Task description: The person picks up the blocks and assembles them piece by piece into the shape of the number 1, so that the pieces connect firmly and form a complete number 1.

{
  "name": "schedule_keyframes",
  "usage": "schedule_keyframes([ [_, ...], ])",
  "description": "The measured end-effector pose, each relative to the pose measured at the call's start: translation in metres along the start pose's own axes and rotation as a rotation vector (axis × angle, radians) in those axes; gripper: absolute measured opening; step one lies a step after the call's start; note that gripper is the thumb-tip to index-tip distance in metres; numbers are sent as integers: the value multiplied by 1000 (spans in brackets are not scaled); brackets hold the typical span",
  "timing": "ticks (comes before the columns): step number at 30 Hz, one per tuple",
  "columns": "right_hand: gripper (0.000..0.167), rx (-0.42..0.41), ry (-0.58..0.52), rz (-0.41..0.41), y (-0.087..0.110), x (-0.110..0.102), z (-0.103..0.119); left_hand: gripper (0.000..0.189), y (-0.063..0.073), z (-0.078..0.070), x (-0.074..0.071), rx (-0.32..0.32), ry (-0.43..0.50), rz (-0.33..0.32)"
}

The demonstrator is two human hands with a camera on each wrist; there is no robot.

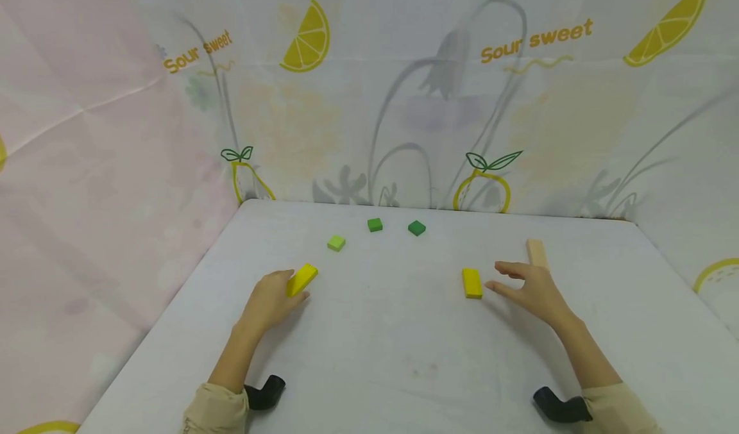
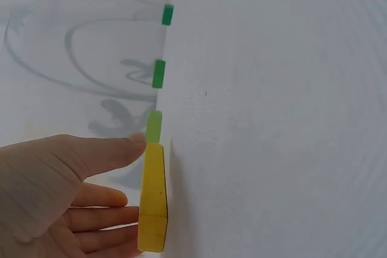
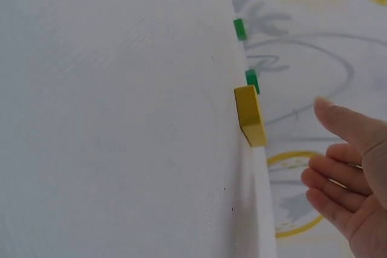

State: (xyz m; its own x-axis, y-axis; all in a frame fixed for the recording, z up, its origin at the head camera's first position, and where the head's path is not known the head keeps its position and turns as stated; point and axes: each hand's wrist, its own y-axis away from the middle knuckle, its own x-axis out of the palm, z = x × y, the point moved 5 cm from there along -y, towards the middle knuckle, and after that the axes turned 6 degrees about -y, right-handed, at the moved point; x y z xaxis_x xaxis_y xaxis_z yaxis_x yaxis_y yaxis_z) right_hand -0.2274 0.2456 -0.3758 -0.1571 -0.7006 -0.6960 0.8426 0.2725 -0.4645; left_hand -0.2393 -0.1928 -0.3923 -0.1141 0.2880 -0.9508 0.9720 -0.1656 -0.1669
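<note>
In the head view, my left hand (image 1: 270, 300) is at a yellow block (image 1: 303, 279) on the left of the table. Its thumb and fingers are spread apart around the block's near end. The left wrist view has the thumb straight beside one end, with some fingertips hidden behind the yellow block (image 2: 153, 191). My right hand (image 1: 534, 290) hovers just right of a second yellow block (image 1: 471, 283), thumb and fingers parted and nothing between them. A gap separates those fingers from the yellow block (image 3: 249, 116) in the right wrist view.
Farther back on the white table (image 1: 375, 357) lie a light green block (image 1: 337, 243), a green block (image 1: 374, 224) and a darker green block (image 1: 416, 228). A pale wooden block (image 1: 536, 252) sits behind my right hand. Printed cloth (image 1: 358, 113) rises at the table's back edge.
</note>
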Motion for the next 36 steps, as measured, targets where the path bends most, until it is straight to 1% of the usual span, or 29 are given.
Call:
schedule_keyframes([
  [5,42,44,-24,19,-1,0,-3,50,-1,6,4,-29,49,35],
  [12,43,100,-40,50,-1,0,-5,43,0,12,5,-46,62,28],
  [19,42,114,-44,53,-1,-1,-5,42,1,16,7,-47,92,19],
  [27,42,131,-45,50,1,-2,-5,42,8,21,4,-92,118,30],
  [31,42,128,-43,43,1,-2,-6,39,11,22,1,-119,139,16],
  [36,42,135,-45,46,1,-1,-7,36,15,22,-2,-131,162,-11],
])
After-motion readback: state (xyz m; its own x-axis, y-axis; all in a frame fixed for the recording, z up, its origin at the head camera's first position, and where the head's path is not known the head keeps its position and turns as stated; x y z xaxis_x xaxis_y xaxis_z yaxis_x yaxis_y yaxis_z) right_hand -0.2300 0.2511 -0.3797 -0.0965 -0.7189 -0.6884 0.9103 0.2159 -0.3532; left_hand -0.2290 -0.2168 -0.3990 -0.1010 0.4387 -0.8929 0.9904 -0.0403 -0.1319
